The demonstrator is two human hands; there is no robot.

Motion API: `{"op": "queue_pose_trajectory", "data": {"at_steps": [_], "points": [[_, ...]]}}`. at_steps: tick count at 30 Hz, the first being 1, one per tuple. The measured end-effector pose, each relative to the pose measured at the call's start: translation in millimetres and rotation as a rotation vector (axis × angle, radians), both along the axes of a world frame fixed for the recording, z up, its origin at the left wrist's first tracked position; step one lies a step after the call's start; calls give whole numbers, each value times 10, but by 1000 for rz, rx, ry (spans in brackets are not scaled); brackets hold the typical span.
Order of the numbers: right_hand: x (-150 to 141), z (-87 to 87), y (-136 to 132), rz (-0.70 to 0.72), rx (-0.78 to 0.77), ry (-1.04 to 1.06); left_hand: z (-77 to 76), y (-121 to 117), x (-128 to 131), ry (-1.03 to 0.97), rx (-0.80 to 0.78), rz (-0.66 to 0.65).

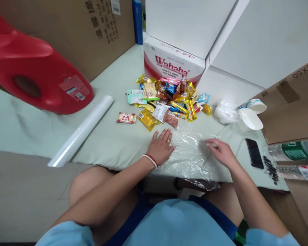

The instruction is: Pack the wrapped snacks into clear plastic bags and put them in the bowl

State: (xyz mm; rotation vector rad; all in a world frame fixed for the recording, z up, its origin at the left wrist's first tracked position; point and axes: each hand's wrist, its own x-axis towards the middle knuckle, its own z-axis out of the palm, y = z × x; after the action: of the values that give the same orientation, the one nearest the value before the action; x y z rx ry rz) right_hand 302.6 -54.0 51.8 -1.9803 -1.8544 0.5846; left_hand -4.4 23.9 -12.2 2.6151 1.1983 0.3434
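Note:
A crinkled sheet of clear plastic film (188,155) lies on the cloth-covered table in front of me, its lower end hanging over the edge. My left hand (160,147) rests flat with fingers stretched, at the film's left side. Over the film's right part is my right hand (222,152), thumb and fingers pinched together; what they hold, if anything, cannot be made out. Just beyond my left fingertips sits a heap of wrapped snacks (166,99). A yellow packet (149,119) and a cream-and-red packet (126,118) lie at its near left.
A white film roll (82,131) and a red jug (41,68) stand to the left. Behind the snacks is a Wahaha box (174,63). At right are a bundled plastic bag (227,111), white bowls (250,119), a phone (254,153) and plastic bottles (295,150).

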Motion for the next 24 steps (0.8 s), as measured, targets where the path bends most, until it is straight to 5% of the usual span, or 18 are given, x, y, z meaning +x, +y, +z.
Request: {"op": "queue_pose_trajectory", "data": {"at_steps": [3,6,8,12,18,24], "points": [[-137,104,850,-138,124,-197,12,-18,20,-1,-4,17],[-437,38,1581,-176,8,-367,18,-23,38,-25,38,51],[-564,-40,1843,-193,-70,-431,14,-11,30,-63,99,-18],[-430,-59,1840,-236,-163,-558,-23,26,-7,-115,99,-234],[-69,311,1555,-257,-116,-591,-43,15,-31,-105,-23,-115],[-719,249,1908,-30,-10,-543,3,4,-35,-80,-21,-114]]}}
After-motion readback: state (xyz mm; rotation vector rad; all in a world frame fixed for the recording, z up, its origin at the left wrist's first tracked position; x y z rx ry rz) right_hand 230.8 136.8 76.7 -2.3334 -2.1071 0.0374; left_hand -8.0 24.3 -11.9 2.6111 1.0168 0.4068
